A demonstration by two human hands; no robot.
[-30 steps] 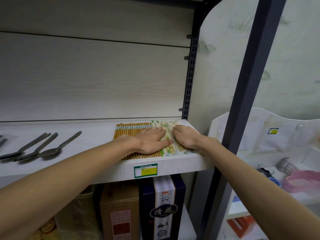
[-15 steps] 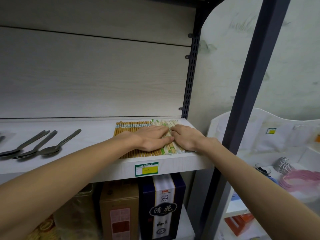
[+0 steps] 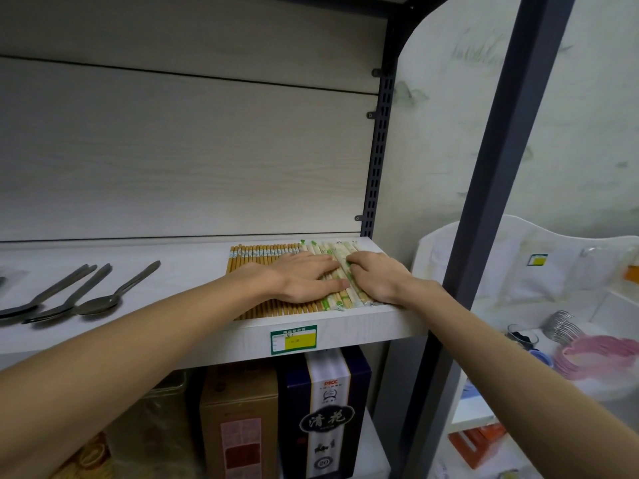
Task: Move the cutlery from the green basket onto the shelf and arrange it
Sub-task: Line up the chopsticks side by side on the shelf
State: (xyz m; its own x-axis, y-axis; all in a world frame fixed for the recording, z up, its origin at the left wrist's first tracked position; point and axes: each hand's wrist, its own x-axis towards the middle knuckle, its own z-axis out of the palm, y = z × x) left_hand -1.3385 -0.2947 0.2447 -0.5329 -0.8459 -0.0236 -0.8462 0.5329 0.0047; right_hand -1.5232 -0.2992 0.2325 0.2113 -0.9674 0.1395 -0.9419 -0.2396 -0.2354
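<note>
Left hand (image 3: 304,280) lies flat, right hand (image 3: 375,278) curls fingers, both hiding the middles of shelved chopsticks (image 3: 262,254).

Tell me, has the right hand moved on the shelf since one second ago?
Yes, slightly. The right hand has slid left over the wrapped chopsticks, away from the shelf corner and closer to the left hand.

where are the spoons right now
In the head view, the spoons lie side by side on the left part of the white shelf, well left of the chopsticks under both hands.
</note>
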